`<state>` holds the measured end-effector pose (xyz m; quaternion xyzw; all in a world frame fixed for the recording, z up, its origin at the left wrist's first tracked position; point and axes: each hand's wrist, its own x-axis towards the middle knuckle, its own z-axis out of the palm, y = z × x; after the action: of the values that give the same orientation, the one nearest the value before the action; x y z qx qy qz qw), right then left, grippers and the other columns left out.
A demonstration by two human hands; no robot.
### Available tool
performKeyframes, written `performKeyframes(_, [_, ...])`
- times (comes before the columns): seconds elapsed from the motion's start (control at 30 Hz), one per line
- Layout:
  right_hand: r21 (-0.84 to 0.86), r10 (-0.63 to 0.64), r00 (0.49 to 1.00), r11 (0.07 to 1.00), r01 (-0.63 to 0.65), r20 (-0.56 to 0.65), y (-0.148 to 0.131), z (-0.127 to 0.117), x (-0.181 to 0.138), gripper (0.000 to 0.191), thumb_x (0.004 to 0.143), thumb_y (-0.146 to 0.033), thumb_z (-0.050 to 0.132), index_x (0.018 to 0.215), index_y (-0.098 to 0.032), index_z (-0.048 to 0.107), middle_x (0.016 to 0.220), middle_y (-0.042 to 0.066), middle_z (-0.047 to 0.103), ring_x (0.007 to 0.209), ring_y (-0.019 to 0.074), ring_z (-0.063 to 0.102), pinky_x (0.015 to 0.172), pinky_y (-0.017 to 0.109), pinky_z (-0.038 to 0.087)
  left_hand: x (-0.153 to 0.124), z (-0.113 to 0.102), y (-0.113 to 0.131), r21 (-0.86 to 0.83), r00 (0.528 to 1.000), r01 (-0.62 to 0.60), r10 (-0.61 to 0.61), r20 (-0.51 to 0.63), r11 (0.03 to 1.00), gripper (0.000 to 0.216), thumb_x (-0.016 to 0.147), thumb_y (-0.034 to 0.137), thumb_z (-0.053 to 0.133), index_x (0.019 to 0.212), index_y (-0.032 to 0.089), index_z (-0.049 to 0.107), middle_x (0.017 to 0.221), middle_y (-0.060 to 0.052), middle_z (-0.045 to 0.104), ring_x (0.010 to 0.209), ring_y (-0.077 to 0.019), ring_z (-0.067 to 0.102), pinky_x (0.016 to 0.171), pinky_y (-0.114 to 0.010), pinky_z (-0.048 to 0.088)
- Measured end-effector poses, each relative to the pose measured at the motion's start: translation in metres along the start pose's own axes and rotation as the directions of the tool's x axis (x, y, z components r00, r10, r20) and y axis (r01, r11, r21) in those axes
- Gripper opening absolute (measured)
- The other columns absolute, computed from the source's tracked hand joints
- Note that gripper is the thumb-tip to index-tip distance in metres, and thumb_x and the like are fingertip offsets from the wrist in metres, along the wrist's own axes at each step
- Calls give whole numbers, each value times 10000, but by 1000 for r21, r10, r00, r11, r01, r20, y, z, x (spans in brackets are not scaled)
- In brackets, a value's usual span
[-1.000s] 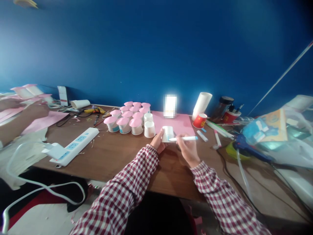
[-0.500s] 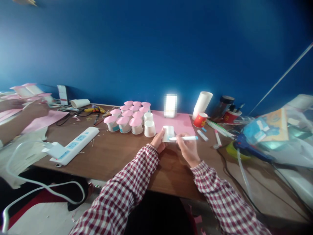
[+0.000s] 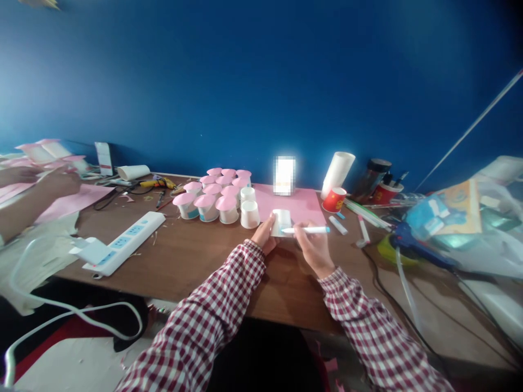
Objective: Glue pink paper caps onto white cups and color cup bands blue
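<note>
My left hand (image 3: 263, 235) is closed around the left side of a white paper cup (image 3: 281, 219), which sits upside down just above the table's front part. A patch of light blue shows low on the cup's side. Pinched in my right hand (image 3: 314, 247) is a white marker with a blue end (image 3: 312, 230), its tip touching or very near that patch. To the left stand two plain white paper cups (image 3: 250, 214) and a group of several white cups topped with pink paper discs (image 3: 227, 203).
Behind the cup lies a pink sheet (image 3: 304, 204) with a bright, blurred-out upright object. A red paper cup (image 3: 334, 200), white cup stack (image 3: 338, 174), marker cap, glue gun (image 3: 425, 245) and plastic bags are right. A power strip (image 3: 126, 243) and another person's arms (image 3: 41, 196) are left.
Almost nothing differs. The marker in my right hand has shifted very slightly left against the cup; my left hand keeps its hold.
</note>
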<state>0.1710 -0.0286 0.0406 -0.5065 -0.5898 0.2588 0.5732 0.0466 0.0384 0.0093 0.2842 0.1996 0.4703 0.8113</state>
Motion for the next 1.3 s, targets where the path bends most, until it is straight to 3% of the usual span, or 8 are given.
performKeyframes(0.57, [-39,20,1000,999,-19,19,-2,0,0,183,793,-322,536,689,-172,541,522,-35,472,472,90,407,444,203,315,0,3,0,-6,1000,-27,27,-1,1000,370,884,352,436,1065,59,570,928,-143,661,882,-204,630,852,-339,479])
performKeyframes(1.03, [-78,61,995,995,-67,-82,-2,-5,5,214,771,-285,532,596,-162,517,465,-46,445,448,85,399,431,204,307,1,-2,-1,-24,1000,-31,31,2,999,369,885,366,423,1038,71,584,862,-125,668,834,-208,636,833,-357,484])
performKeyframes(1.3, [161,121,977,982,-93,-173,8,-6,8,188,782,-294,531,644,-170,502,490,-54,448,457,75,404,427,188,309,1,-2,1,-33,1000,-3,4,29,999,415,886,413,398,1009,73,600,841,-120,669,743,-191,636,765,-346,503])
